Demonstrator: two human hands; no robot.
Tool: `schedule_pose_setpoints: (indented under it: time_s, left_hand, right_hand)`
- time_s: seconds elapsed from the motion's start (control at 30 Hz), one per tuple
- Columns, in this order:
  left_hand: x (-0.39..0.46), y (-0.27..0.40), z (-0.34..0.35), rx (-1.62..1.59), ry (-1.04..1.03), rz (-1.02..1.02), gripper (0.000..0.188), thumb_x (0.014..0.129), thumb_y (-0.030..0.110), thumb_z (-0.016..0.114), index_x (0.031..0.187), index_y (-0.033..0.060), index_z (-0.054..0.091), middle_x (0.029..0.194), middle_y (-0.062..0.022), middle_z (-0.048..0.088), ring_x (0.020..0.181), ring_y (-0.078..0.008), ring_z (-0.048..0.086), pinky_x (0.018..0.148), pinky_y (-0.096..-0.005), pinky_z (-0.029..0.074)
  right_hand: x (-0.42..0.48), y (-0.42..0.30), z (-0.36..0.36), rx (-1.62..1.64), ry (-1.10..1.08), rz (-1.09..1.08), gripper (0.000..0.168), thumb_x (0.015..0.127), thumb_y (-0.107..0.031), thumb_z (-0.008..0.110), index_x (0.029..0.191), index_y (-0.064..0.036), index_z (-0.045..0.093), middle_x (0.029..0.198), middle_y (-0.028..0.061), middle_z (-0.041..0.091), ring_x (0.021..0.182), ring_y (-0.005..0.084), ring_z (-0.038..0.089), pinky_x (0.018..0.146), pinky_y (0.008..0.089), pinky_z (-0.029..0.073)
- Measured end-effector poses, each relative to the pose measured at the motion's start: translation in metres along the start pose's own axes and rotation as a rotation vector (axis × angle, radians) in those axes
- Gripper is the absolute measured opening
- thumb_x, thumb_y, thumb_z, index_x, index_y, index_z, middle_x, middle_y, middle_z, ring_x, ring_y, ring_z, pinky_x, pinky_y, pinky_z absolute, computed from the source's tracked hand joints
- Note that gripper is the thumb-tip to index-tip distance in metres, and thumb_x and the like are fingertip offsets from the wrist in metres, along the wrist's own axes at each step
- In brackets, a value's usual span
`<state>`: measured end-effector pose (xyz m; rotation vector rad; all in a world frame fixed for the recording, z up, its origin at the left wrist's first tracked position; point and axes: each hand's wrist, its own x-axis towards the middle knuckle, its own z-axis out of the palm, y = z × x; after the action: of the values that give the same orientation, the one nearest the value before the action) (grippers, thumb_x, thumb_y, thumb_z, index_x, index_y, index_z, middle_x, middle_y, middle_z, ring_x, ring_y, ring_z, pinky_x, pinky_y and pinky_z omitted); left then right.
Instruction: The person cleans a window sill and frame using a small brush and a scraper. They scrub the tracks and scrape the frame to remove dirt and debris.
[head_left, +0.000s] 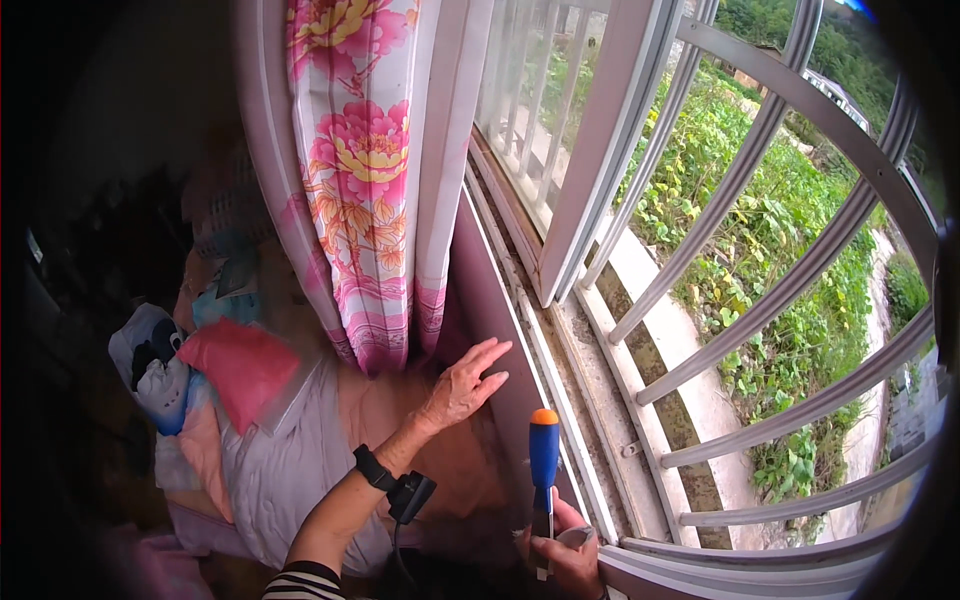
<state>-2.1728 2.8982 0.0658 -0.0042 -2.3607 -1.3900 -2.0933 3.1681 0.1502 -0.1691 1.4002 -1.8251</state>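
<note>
My left hand (466, 384) is raised beside the inner edge of the window sill, empty, with its fingers spread. A black strap with a small black box (412, 496) and a cable is on that wrist. Low in the picture, my right hand (571, 556) grips a flat-bladed hand tool (544, 457) by its metal blade. The tool's blue handle points up and ends in an orange cap. A greyish scrap (576, 536) shows at my right fingers; its material is unclear. Dirt lies along the sliding-window track (600, 420), just right of the tool.
A window sash (592, 150) stands slid to the far end. Metal security bars (720, 202) line the outside, with green plants (757, 247) beyond. A floral curtain (360, 165) hangs at upper left. A bed with a pale sheet (300, 465) holds a pink bag (240, 367) and other bags.
</note>
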Motion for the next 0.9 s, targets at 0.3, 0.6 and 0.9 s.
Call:
schedule_pose_setpoints:
  time_s: [0.3, 0.6, 0.9]
  left_hand:
    - [0.133, -0.04, -0.14, 0.162, 0.277, -0.136, 0.081, 0.084, 0.036, 0.06, 0.14, -0.0065, 0.019, 0.144, -0.0266, 0.025, 0.135, -0.0321, 0.027, 0.11, -0.0329, 0.022]
    - [0.087, -0.063, -0.247, 0.449, 1.08, -0.336, 0.058, 0.083, 0.044, 0.058, 0.12, 0.0002, 0.052, 0.117, -0.0246, 0.055, 0.108, -0.0371, 0.053, 0.092, -0.0407, 0.041]
    - [0.28, 0.0, -0.138, 0.251, 0.404, 0.027, 0.048, 0.088, 0.038, 0.05, 0.125, 0.0064, 0.05, 0.107, -0.0204, 0.062, 0.099, -0.0336, 0.06, 0.084, -0.038, 0.047]
  right_hand:
    - [0.001, 0.012, -0.007, 0.054, 0.004, -0.068, 0.057, 0.077, -0.011, 0.058, 0.13, 0.0, 0.041, 0.075, 0.0, 0.054, 0.054, 0.0057, 0.046, 0.048, 0.018, 0.036]
    - [0.0, 0.0, 0.004, 0.033, 0.024, -0.064, 0.057, 0.075, -0.001, 0.056, 0.129, 0.007, 0.042, 0.084, 0.0056, 0.059, 0.071, 0.0109, 0.055, 0.064, 0.0234, 0.045]
    - [0.019, -0.002, -0.002, 0.069, 0.071, -0.181, 0.069, 0.071, -0.002, 0.059, 0.135, 0.007, 0.035, 0.083, 0.0076, 0.061, 0.072, 0.0131, 0.056, 0.066, 0.0231, 0.044]
